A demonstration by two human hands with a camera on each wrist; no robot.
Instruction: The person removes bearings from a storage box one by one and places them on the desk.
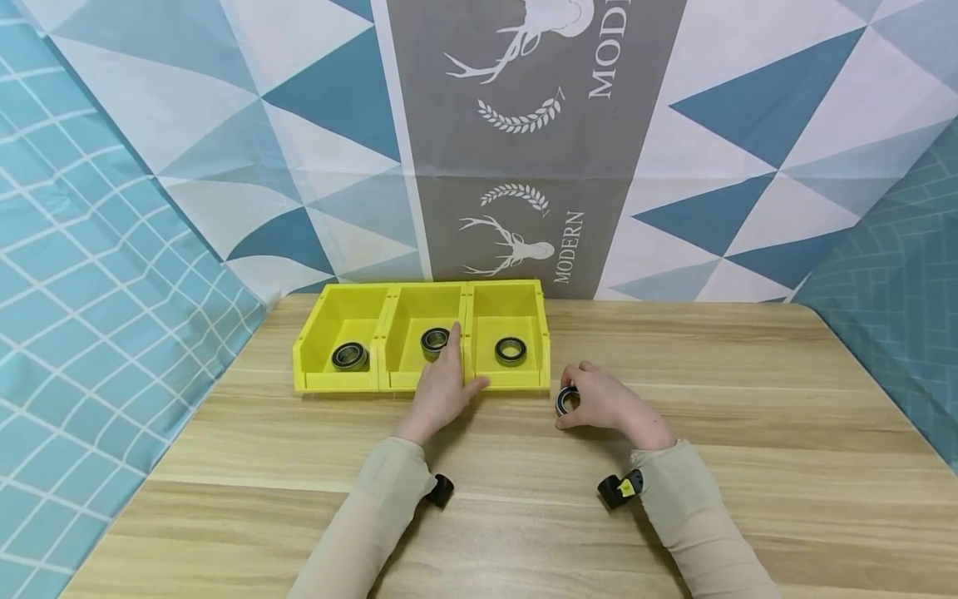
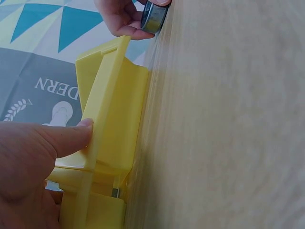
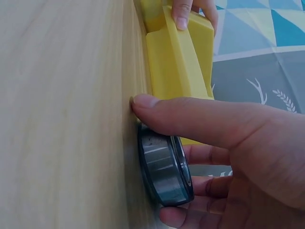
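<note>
The right hand (image 1: 599, 398) pinches a ring-shaped bearing (image 3: 166, 164) between thumb and fingers, tilted close over the wood-grained tabletop (image 1: 524, 516), just beside the right end of three joined yellow plastic bins (image 1: 337, 382). The left hand (image 1: 440, 391) lies spread on the bins, thumb against a front lip and forefinger straight beside a dividing wall; it seems to rest there rather than grasp, its other fingers being largely hidden. The bins have low lips and higher sides, their backs near the creased patterned cloth (image 1: 516, 241). Rightward, the tabletop gives wide room toward a rounded far corner. The right wrist view shows the held bearing's smooth, glossy outer band; only the head view shows a bearing in the left bin (image 1: 364, 359), a bearing in the middle bin (image 1: 427, 343) and a bearing in the right bin (image 1: 511, 363).
</note>
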